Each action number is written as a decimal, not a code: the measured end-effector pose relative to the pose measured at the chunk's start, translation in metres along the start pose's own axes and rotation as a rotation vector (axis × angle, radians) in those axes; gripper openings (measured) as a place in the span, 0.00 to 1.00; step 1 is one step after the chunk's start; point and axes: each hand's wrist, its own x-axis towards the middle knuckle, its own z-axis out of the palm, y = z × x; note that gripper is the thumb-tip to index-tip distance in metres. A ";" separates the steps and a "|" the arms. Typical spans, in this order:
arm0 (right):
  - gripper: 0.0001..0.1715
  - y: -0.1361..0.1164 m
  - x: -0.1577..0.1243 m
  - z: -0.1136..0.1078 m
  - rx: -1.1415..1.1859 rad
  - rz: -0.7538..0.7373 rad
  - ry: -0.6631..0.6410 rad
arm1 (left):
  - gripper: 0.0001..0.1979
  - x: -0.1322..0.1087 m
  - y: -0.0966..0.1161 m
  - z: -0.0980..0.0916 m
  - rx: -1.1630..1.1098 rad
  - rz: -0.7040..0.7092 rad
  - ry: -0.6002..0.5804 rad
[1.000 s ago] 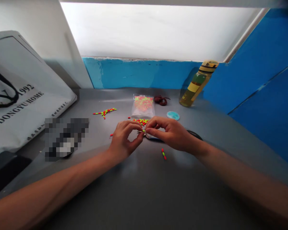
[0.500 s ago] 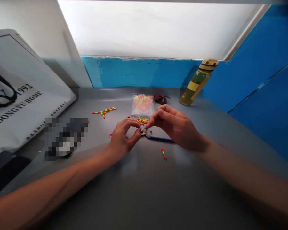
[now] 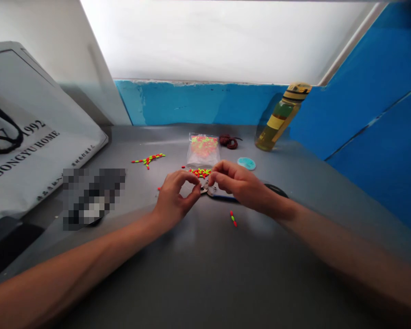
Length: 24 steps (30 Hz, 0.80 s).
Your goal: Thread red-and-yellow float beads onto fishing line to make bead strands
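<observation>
My left hand (image 3: 176, 196) rests on the grey table (image 3: 205, 274) with thumb and forefinger pinched together on something too small to make out. My right hand (image 3: 238, 183) meets it from the right, its fingertips also pinched on something tiny. Both pinches sit just in front of a small heap of red and green beads (image 3: 200, 172). Blue-handled pliers (image 3: 222, 195) lie under my right hand. A clear bag of the same beads (image 3: 203, 150) lies behind the heap.
A short strung piece of beads (image 3: 233, 219) lies near my right wrist, another bead string (image 3: 148, 159) at the left. A dark cord coil (image 3: 229, 141), a teal spool (image 3: 246, 163) and a yellow bottle (image 3: 281, 118) stand at the back. A white bag (image 3: 27, 132) fills the left.
My right hand lifted up and back half a second ago, then came down again to meet my left hand's pinch. My left hand barely moved.
</observation>
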 end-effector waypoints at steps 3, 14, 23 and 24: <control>0.10 0.006 -0.001 0.003 -0.149 -0.046 -0.040 | 0.07 0.001 -0.001 0.000 0.004 0.041 0.006; 0.12 0.006 -0.001 0.001 -0.201 -0.029 -0.025 | 0.07 -0.001 -0.002 0.000 0.038 0.103 0.011; 0.10 0.004 -0.001 0.001 0.089 -0.032 -0.009 | 0.05 0.006 -0.002 0.000 -0.099 -0.184 -0.001; 0.11 0.004 -0.001 0.001 0.135 -0.022 -0.008 | 0.06 0.007 -0.003 0.000 -0.135 -0.193 -0.015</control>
